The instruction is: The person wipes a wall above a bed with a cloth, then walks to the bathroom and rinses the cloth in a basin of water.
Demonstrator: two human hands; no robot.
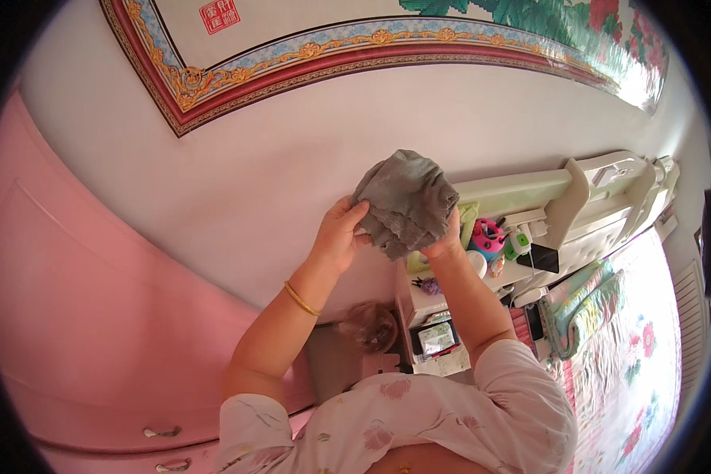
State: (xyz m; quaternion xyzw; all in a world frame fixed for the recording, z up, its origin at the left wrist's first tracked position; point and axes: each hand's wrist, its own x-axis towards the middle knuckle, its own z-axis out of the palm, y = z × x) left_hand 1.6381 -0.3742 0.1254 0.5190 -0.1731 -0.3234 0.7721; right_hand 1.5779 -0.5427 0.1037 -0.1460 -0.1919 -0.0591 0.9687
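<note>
A grey cloth (406, 201), bunched and folded over itself, is held up in front of me at about the middle of the head view. My left hand (339, 234) pinches its left edge, with the thumb on top. At the cloth's lower right, my right hand (444, 240) supports it from beneath and the side; most of those fingers are hidden behind the fabric. Both arms are stretched out, and a gold-coloured bangle (301, 298) circles my left wrist.
A pink cabinet (124, 308) fills the left side. A framed picture (332, 50) hangs on the wall ahead. To the right stand a cluttered bedside table (418, 302), holding a pink pen holder (487, 236), and a bed (622, 379) with a folded quilt (586, 308).
</note>
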